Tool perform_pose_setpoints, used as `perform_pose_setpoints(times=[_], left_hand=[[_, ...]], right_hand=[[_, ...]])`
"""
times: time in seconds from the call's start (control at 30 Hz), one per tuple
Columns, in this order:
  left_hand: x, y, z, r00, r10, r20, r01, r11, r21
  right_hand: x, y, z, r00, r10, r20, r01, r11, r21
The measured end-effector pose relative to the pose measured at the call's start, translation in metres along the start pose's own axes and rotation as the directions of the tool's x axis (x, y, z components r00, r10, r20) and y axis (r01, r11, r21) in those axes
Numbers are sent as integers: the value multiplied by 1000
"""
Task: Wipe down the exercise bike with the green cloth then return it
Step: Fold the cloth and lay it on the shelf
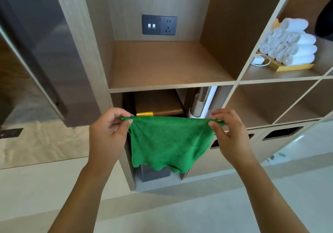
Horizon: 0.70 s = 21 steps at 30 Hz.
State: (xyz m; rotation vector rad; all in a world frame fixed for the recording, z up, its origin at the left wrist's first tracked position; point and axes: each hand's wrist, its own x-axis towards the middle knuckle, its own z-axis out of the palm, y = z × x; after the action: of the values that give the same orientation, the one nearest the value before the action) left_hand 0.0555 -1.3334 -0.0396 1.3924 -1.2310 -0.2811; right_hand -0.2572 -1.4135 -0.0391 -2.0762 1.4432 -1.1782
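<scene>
The green cloth (169, 140) hangs spread out in front of a wooden shelf unit. My left hand (108, 130) pinches its upper left corner and my right hand (228, 131) pinches its upper right corner, so the top edge is stretched taut between them. The cloth's lower edge hangs loose and wavy. No exercise bike is in view.
Behind the cloth is an open shelf compartment (169, 65) with a wall socket (159, 24). Rolled white towels (292, 42) lie on a gold tray to the right. A dark bin (158, 104) and a cup dispenser (200, 102) sit below. A dark glass door (36, 52) stands on the left.
</scene>
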Motion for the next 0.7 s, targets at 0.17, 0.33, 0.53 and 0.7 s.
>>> perform_pose_setpoints(times=[0.17,0.33,0.53,0.7], left_hand=[[37,-3,26,999,17,-40,-19,999,-32],[85,-4,56,997,40,-73,-41,999,-11],[143,-9,93,983,-31,-179,34,999,15],[189,-15,120,953,-97,-288,129,987,95]], right_hand=[[49,0,-4,999,13,-30,-11,997,77],[113,26,-7,998,-56,-31,59,994,93],[207,54,-1,984,-175,42,167,974,153],[273,63,15,962,-237,137,221,968,121]])
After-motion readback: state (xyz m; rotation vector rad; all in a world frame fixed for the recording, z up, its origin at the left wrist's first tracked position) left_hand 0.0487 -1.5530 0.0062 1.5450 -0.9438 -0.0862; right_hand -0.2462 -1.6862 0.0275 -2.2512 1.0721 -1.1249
